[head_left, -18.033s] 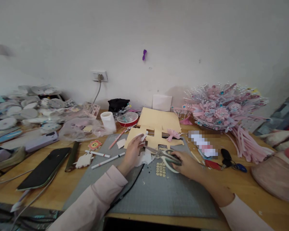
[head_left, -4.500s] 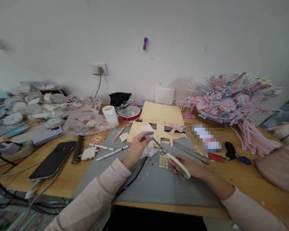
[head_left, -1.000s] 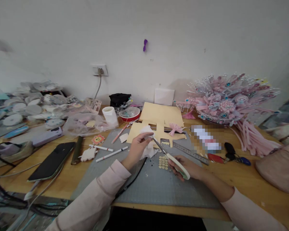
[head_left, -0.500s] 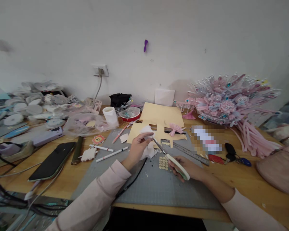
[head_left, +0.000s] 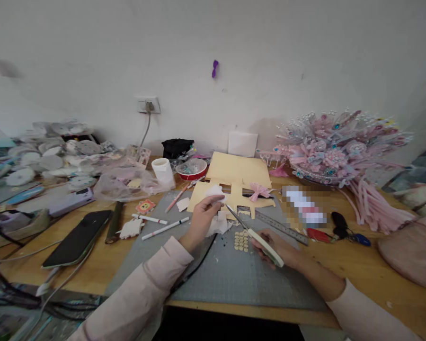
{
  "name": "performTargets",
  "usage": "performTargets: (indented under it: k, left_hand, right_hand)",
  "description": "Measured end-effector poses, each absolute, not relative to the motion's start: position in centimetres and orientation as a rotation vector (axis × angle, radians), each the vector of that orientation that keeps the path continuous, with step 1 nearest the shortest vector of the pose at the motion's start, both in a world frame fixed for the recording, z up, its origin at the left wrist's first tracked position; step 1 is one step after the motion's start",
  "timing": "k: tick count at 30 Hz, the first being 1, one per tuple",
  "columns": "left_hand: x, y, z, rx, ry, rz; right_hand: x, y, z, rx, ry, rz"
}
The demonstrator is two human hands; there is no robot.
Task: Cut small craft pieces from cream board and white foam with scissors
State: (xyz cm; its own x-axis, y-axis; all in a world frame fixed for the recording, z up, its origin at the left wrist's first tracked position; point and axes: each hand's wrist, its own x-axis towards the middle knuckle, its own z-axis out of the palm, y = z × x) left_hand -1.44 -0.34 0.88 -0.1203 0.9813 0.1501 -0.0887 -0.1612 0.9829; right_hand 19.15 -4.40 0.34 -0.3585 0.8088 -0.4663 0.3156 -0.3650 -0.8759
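My left hand (head_left: 200, 219) is closed in a pinch on a thin white piece (head_left: 215, 190), paper or fabric, above the grey cutting mat (head_left: 213, 282). My right hand (head_left: 282, 248) grips scissors (head_left: 265, 247) with cream handles. Their blades point up and left, with the tip close to my left fingertips; whether the blades touch the white piece I cannot tell. White scraps (head_left: 218, 225) lie under my left hand. Between the hands sits a block of small beige pieces (head_left: 241, 241) in rows. Cut-out yellow card (head_left: 237, 192) spreads behind them, carrying a pink bow (head_left: 259, 191).
A steel ruler (head_left: 287, 229) and keys (head_left: 340, 225) lie to the right, before a large pink beaded arrangement (head_left: 326, 151). On the left are white pens (head_left: 165, 228), a black phone (head_left: 77, 238) and cables. A paper roll (head_left: 162, 174) and red-rimmed bowl (head_left: 190, 170) stand at the back.
The scissors and my right hand have shifted slightly right and down, so the blade tip is a little farther from my left fingers. My left hand has barely moved.
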Motion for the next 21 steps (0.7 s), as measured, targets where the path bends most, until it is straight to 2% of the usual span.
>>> performTargets:
  k: [9, 21]
  left_hand:
    - [-1.39, -0.06, 0.56, 1.208, 1.173, 1.463]
    - [-1.39, -0.24, 0.7, 1.231, 1.118, 1.441]
  right_hand:
    - [19.61, -4.25, 0.11, -1.226, -1.456, 1.89]
    - [19.48, -3.87, -0.43, -1.258, -1.499, 1.875]
